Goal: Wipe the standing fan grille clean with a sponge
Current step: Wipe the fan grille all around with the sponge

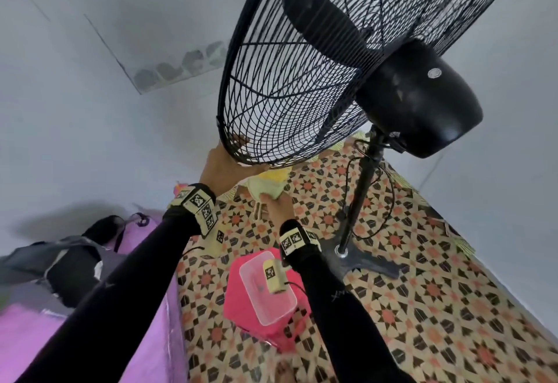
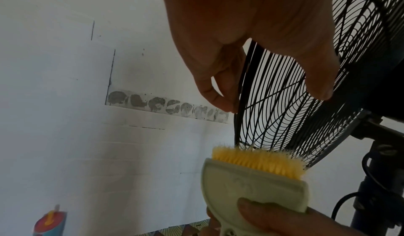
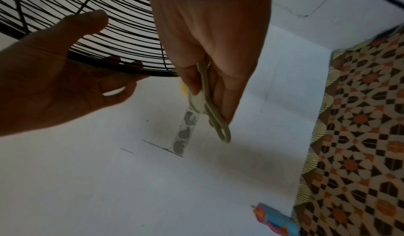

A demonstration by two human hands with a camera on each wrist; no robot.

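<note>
Head view: black standing fan fills upper right, grille tilted toward 11 o'clock, pole running down at 5 o'clock to a base on the patterned floor. Left hand at the grille's lowest rim, approx 7 o'clock on the ring — fingers curled over the rim, thumb side inside the wires. Right hand just below and at 4 o'clock of the left, holding a pale green brush w/ yellow bristles against the bottom of the grille. No sponge seen; tool is a brush. Pink stool w/ clear plastic tub on top, at 6 o'clock under the right forearm. Purple bedding at 8 o'clock, dark bag on it.

Left wrist view: left hand pinches the rim wire — fingers on the outer side, thumb on the inner wires. Brush at 6 o'clock, bristle tips touching the grille's bottom edge; a right-hand fingertip lies on the brush body. White wall at 9 o'clock.

Right wrist view: right hand clamped on the brush handle, handle loop pointing to 6 o'clock. Left hand at 9 o'clock, wrapped on the rim of the grille. Patterned floor at 3 o'clock.
</note>
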